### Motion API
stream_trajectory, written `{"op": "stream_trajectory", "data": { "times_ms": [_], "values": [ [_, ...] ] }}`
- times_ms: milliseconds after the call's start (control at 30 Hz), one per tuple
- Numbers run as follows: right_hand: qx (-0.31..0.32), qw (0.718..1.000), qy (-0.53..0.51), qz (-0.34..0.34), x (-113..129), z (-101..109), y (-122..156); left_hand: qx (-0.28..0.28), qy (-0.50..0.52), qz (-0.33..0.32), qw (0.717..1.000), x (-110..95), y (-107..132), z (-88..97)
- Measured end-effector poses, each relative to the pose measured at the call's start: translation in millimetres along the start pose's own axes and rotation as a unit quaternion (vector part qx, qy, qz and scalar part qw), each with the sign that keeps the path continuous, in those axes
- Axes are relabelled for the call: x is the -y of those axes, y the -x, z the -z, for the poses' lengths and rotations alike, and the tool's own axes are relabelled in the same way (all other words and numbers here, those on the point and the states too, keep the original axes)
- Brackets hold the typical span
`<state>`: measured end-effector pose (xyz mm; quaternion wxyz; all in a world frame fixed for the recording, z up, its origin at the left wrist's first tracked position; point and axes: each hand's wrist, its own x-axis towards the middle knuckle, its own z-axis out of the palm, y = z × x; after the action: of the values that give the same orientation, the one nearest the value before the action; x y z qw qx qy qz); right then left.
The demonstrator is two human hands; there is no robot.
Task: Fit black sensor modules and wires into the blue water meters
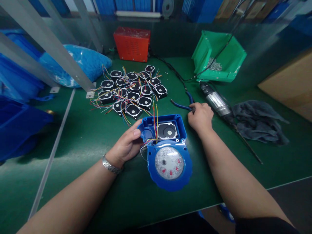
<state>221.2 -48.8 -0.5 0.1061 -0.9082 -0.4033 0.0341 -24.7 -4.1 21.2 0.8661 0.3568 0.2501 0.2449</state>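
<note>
A blue water meter [152, 175] with a round clear dial lies in front of me. In its open upper box sits a black module [167, 131] with a white edge, and coloured wires [155, 122] stick up beside it. My left hand [128, 141] is closed on the left side of this box, thumb on the rim. To the right, my right hand [201, 117] is closed around the head end of a pair of blue-handled pliers [181, 106]. Their handles spread away from me; the jaws are hidden under my fingers.
Several black modules [133, 110] with loose wires lie beyond the meter. A power screwdriver [216, 103] and a grey cloth [260, 122] are on the right. Behind stand a green bin [229, 76] of small metal parts and a red box [133, 44]. Metal posts [60, 58] rise at left.
</note>
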Motion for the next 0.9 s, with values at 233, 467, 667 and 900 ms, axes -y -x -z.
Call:
{"op": "stream_trajectory", "data": {
  "times_ms": [233,467,667,900],
  "values": [
    [-0.025,0.999,-0.035,0.005,-1,0,0,0.015,0.051,0.001,0.999,-2,-1,-3.4],
    [-0.095,0.993,-0.066,0.0,-5,-1,-1,0.004,0.061,-0.006,0.998,0,-1,-2.2],
    [-0.139,0.988,-0.065,0.002,-7,0,1,-0.035,-0.08,-0.042,0.995,-1,-1,-6.3],
    [-0.117,0.983,-0.124,0.066,1,12,13,-0.16,-0.428,-0.2,0.867,-32,47,-12.8]
  ]
}}
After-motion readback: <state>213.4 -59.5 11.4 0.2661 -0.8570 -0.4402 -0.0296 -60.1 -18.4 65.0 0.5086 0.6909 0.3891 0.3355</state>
